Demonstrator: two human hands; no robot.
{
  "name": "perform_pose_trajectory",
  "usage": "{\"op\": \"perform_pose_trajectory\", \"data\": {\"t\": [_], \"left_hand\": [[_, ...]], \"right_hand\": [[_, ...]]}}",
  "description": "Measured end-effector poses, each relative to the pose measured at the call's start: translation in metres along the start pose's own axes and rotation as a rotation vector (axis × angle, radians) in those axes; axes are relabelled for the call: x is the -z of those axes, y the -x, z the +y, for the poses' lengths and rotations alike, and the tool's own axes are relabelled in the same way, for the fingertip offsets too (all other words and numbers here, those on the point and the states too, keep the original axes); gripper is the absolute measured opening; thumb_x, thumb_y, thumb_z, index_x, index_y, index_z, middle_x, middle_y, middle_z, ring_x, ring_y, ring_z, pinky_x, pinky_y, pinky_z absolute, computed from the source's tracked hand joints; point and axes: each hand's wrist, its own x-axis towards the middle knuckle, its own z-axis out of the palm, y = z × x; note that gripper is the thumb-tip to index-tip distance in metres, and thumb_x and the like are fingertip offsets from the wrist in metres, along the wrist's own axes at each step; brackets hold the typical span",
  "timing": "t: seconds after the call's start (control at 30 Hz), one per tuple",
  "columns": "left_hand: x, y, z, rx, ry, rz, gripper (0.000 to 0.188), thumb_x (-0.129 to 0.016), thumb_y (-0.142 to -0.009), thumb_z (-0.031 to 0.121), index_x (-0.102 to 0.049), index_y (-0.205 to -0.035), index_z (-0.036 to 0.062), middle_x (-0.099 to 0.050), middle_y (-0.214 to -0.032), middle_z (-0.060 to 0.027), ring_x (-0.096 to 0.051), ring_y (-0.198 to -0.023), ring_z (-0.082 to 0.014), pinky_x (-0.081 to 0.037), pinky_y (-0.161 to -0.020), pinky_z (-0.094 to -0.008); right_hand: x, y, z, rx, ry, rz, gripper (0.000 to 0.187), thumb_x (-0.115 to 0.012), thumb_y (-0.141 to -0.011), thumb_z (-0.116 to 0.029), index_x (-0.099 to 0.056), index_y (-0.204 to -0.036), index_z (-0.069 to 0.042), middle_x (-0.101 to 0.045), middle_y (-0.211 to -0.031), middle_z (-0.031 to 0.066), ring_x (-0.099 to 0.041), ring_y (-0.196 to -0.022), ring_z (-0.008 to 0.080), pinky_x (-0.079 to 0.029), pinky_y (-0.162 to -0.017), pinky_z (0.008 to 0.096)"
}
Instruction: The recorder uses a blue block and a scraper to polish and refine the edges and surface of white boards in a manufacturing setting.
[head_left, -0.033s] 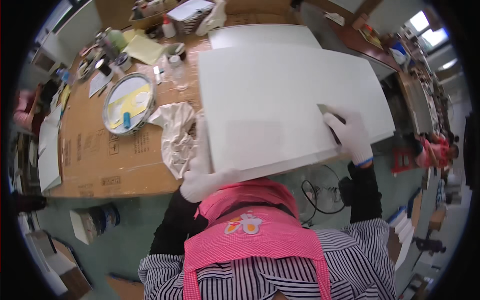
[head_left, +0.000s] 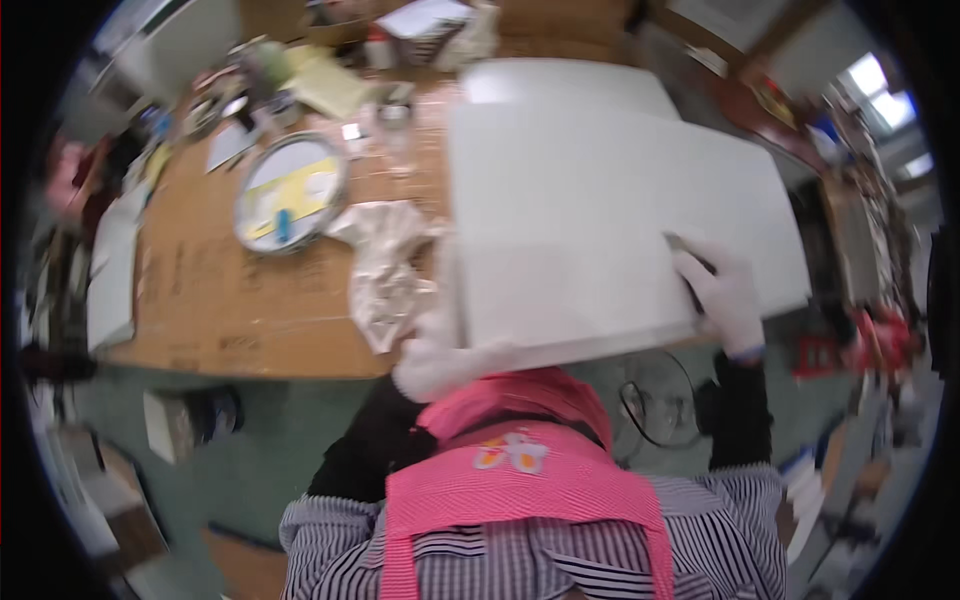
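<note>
A large white panel (head_left: 600,210) lies on the bench, overlapping a second white sheet (head_left: 570,85) behind it. My left hand (head_left: 440,355), in a white glove, is at the panel's near left corner. Its fingers stretch up along the left edge, and its thumb points right along the near edge. On the right part of the panel, my gloved right hand (head_left: 727,290) is closed on a slim dark-handled scraper (head_left: 692,298) with a grey flat tip. The blur and the fingers hide most of this tool. Crumpled cream cloth (head_left: 385,265) lies beside my left hand.
A round tin lid (head_left: 243,215) holding yellow paper and a blue piece stands on the cardboard-covered bench (head_left: 200,320). Bottles, jars and yellow sheets (head_left: 330,88) crowd the far left. A black cable (head_left: 640,420) hangs below the near edge. Another person (head_left: 880,340) is at far right.
The whole view has swung, so the bench and panel appear further right and blurred. Both hands keep about the same places on the panel.
</note>
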Motion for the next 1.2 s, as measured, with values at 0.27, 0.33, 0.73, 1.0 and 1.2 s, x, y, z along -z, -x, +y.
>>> {"op": "perform_pose_trajectory", "data": {"t": [0.27,0.33,0.73,1.0,1.2], "left_hand": [[-0.002,-0.019,-0.045,-0.335,-0.320,0.235,0.129,-0.078,-0.067,0.039,0.000,-0.161,-0.0024,0.006,-0.167,-0.0294,0.005,-0.157,-0.0390,-0.005,-0.126,-0.0392],[-0.002,-0.022,-0.051,-0.349,-0.282,0.221,0.131,-0.079,-0.065,0.042,-0.001,-0.161,-0.0023,0.006,-0.167,-0.0299,0.004,-0.157,-0.0393,-0.005,-0.126,-0.0393],[-0.009,-0.060,-0.073,-0.482,-0.416,0.364,0.129,-0.072,-0.073,0.077,-0.017,-0.160,-0.0010,-0.011,-0.164,-0.0335,-0.007,-0.155,-0.0442,-0.007,-0.125,-0.0542],[-0.001,-0.027,-0.052,-0.330,-0.370,0.360,0.129,-0.080,-0.070,0.061,-0.012,-0.160,-0.0010,-0.009,-0.165,-0.0306,-0.009,-0.155,-0.0415,-0.012,-0.125,-0.0449],[-0.018,0.017,-0.007,0.033,-0.339,0.268,0.128,-0.081,-0.073,0.047,0.000,-0.162,0.0051,-0.018,-0.163,-0.0301,-0.031,-0.149,-0.0395,-0.030,-0.121,-0.0387]], "right_hand": [[-0.035,0.028,-0.088,0.136,0.087,-0.226,0.036,-0.062,-0.101,-0.020,-0.067,-0.129,0.002,-0.071,-0.123,0.0176,-0.067,-0.112,0.0282,-0.047,-0.102,0.0351],[-0.029,0.028,-0.106,0.095,0.208,-0.311,0.036,-0.062,-0.101,-0.021,-0.068,-0.128,0.002,-0.070,-0.126,0.0179,-0.065,-0.116,0.0273,-0.046,-0.104,0.0345],[-0.039,0.015,-0.126,0.244,0.118,-0.564,0.040,-0.061,-0.102,-0.026,-0.066,-0.131,0.000,-0.067,-0.130,0.0190,-0.059,-0.125,0.0264,-0.043,-0.109,0.0338],[-0.035,-0.018,-0.104,0.655,0.305,-0.673,0.046,-0.060,-0.103,-0.025,-0.057,-0.142,0.000,-0.061,-0.140,0.0196,-0.057,-0.128,0.0270,-0.042,-0.110,0.0363],[-0.025,-0.030,-0.090,0.165,0.006,-0.549,0.048,-0.058,-0.099,-0.015,-0.054,-0.142,0.006,-0.057,-0.075,-0.0034,-0.052,-0.064,0.0055,-0.043,-0.056,0.0224]]}}
